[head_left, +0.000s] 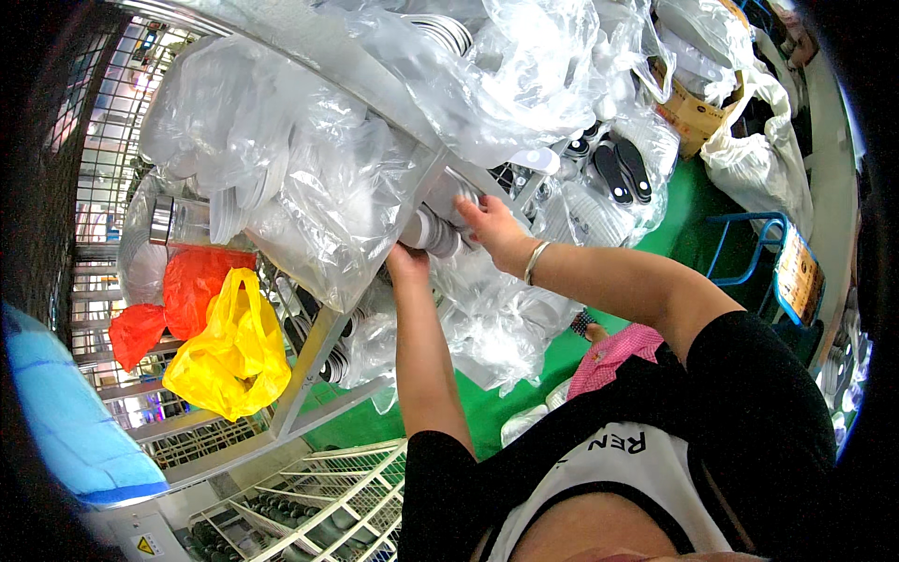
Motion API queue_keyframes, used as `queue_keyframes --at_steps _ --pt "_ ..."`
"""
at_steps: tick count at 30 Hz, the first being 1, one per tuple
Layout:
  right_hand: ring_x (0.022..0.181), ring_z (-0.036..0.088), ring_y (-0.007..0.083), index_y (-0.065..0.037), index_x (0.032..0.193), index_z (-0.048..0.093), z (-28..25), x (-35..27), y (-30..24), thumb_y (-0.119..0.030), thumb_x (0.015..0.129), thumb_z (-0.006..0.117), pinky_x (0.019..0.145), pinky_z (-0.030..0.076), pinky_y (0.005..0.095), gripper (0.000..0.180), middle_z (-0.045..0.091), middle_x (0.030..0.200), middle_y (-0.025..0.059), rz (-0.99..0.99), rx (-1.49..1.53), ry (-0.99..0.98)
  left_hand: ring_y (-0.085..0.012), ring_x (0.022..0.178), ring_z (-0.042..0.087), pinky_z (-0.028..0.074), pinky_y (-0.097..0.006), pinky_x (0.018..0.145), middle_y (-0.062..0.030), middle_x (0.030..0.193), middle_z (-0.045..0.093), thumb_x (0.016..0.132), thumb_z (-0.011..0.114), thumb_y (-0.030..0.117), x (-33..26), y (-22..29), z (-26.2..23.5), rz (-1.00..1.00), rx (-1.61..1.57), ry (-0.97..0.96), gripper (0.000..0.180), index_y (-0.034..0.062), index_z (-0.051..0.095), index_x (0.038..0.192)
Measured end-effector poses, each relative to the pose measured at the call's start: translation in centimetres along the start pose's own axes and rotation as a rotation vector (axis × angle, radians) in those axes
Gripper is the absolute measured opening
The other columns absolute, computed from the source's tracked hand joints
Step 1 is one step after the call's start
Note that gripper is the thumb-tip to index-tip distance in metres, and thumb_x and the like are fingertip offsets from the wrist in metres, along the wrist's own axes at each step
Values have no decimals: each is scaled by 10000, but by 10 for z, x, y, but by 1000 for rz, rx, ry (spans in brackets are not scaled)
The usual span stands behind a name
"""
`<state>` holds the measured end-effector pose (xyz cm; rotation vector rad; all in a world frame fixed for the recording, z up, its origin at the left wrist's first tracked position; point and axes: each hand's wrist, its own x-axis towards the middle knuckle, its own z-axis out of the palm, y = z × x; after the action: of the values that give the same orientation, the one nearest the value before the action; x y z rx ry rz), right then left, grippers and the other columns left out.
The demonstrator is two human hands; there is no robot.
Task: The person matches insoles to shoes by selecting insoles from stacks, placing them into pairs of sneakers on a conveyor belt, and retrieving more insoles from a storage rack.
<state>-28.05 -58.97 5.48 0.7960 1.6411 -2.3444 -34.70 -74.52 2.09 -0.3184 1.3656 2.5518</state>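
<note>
A stack of pale grey insoles (433, 234) lies between my hands, at the opening beneath a metal shelf bar (417, 192). My left hand (409, 265) is closed on the near left end of the stack, its fingertips partly hidden. At the stack's right end is my right hand (492, 229), fingers apart, touching the insoles or the clear plastic beside them; which, I cannot tell. A bangle (535, 262) circles my right wrist. Clear plastic bags (506, 318) hang just below the stack.
Large clear bags of pale soles (281, 159) fill the upper shelf. A yellow bag (234, 351) and a red bag (201, 286) hang at left. Black insoles (623, 170) lie farther right. A blue-framed stool (749, 229) stands on the green floor (688, 215). A white rack (318, 496) is below.
</note>
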Motion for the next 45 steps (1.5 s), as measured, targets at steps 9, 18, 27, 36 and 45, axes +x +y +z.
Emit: queue_keyframes --at_steps 9,18,27,36,45 --pt "797 471 180 -37 1064 414 -37 -2 13 -331 788 472 665 427 335 408 454 938 69 285 171 8 -239 1054 391 303 -399 887 -56 1178 391 705 555 420 -5 -7 4 26 102 128 561 140 385 1160" --pt "598 521 174 -63 867 477 -189 -47 62 -272 803 453 483 433 299 219 520 719 47 441 233 103 -246 1175 250 139 -449 953 -72 1303 235 749 437 491 -34 -6 22 174 213 266 686 119 202 1276" --pt "588 533 190 -65 878 465 -350 -100 110 -263 795 463 475 431 312 214 533 772 68 571 247 318 -282 1197 144 130 -448 966 -155 1284 151 792 470 266 -124 -48 80 714 865 558 558 51 197 1228" --pt "536 528 185 -10 790 481 -470 -31 147 -210 778 459 494 453 322 201 527 664 82 688 380 407 -223 1046 369 312 -347 860 -124 1147 378 817 471 193 -161 -225 171 -177 1049 10 395 27 335 1148" --pt "538 487 130 -57 810 486 -571 70 156 -221 789 463 445 369 258 167 492 644 39 669 370 385 -220 879 506 433 -340 739 -126 1019 501 797 500 223 -21 -380 200 -896 721 63 343 54 411 1082"
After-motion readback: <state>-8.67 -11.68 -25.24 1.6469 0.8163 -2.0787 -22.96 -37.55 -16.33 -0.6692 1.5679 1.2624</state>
